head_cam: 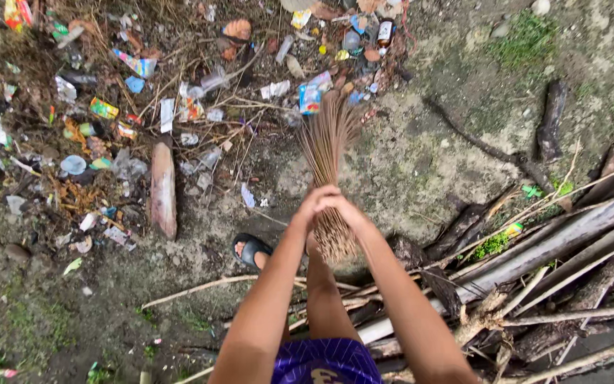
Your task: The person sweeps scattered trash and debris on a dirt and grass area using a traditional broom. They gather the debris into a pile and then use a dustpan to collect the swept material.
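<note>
Outdoors, on bare damp ground: one stick broom (328,163), a bundle of thin brown ribs, held upright-tilted with its splayed tips reaching toward the litter pile (143,92). Left hand (313,206) and right hand (342,208) touch each other, both with fingers wrapped fully closed around the broom's bound upper part, just above the butt end. Litter: plastic wrappers, bottles, dry twigs, spread across the upper left. One brown log piece (163,188) lies beside it. One foot in a black sandal (250,250) stands below the broom. Dry palm stalks (548,249) lie heaped at the right.
</note>
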